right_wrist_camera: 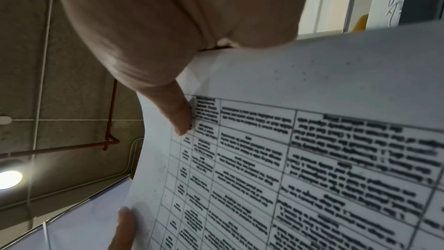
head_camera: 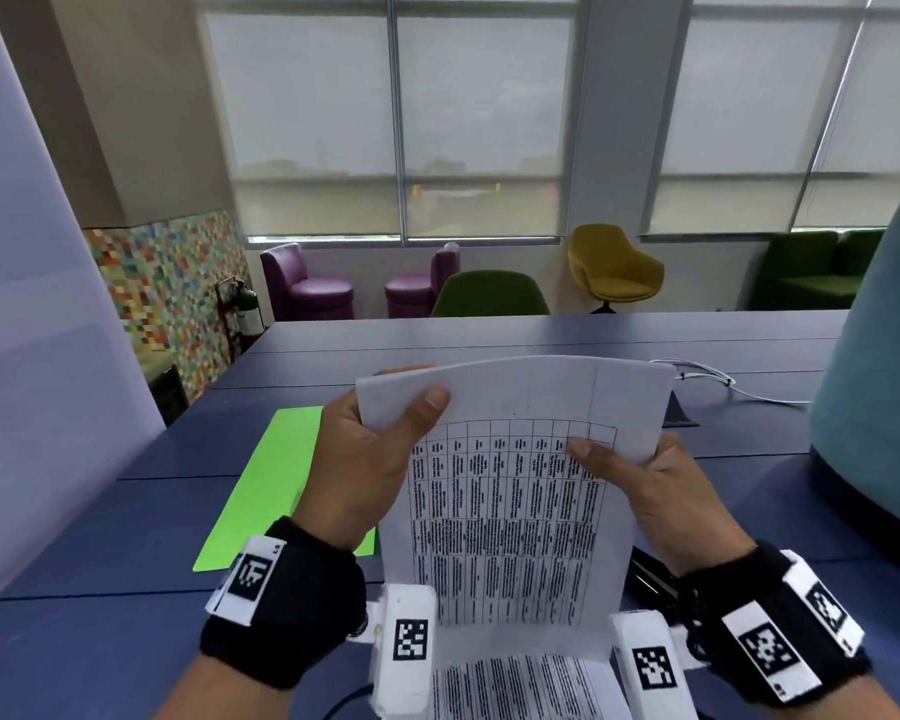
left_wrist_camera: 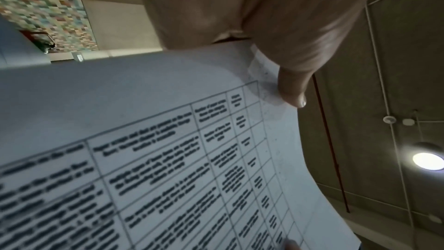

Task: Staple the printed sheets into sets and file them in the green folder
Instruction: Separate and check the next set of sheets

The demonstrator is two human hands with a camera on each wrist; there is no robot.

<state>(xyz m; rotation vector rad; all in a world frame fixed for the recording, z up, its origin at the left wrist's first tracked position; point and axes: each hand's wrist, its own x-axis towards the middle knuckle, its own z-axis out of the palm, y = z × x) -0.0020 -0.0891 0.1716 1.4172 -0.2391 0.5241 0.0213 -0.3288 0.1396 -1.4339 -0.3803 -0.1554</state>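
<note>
I hold a set of printed sheets (head_camera: 510, 501) upright above the blue table (head_camera: 541, 335), a black-lined table of text facing me. My left hand (head_camera: 380, 449) grips the upper left corner, thumb on the front. My right hand (head_camera: 640, 475) pinches the right edge, thumb on the print. The top of the sheets curls back away from me. The sheets (left_wrist_camera: 168, 159) fill the left wrist view beside my left hand (left_wrist_camera: 290, 90). The right wrist view shows my right hand (right_wrist_camera: 180, 121) on the sheets (right_wrist_camera: 288, 159). The green folder (head_camera: 276, 491) lies flat on the table to the left.
More printed paper (head_camera: 515, 683) lies near the table's front edge below the held sheets. A dark object (head_camera: 650, 579) lies under my right wrist; what it is I cannot tell. White cables (head_camera: 718, 381) lie at the back right. A teal chair back (head_camera: 879, 387) stands at right.
</note>
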